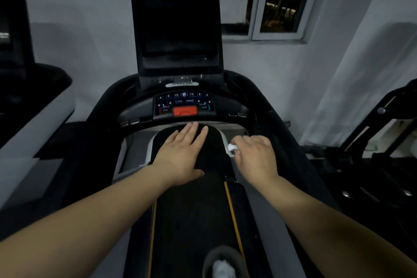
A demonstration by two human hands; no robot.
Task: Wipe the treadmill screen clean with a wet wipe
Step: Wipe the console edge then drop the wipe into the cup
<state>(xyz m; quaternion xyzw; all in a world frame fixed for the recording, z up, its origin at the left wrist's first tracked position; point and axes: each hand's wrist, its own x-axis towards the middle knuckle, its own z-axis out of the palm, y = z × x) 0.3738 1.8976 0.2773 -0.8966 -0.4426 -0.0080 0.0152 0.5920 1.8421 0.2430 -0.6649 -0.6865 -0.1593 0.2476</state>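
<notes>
Clutching wet wipe (pixel 232 148): right hand (pixel 256 157) | left hand (pixel 180 156) flat, released | screen (pixel 176 29) dark, unobstructed above keypad (pixel 184 102)

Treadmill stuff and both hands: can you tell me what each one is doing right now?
Treadmill screen: dark, off, nothing touching it.
Left hand: open, flat, fingers spread, holding nothing.
Right hand: closed on the wet wipe.
Wet wipe: white, bunched up, mostly hidden in the hand.
Window: dark outside; cannot tell if shut.
</notes>
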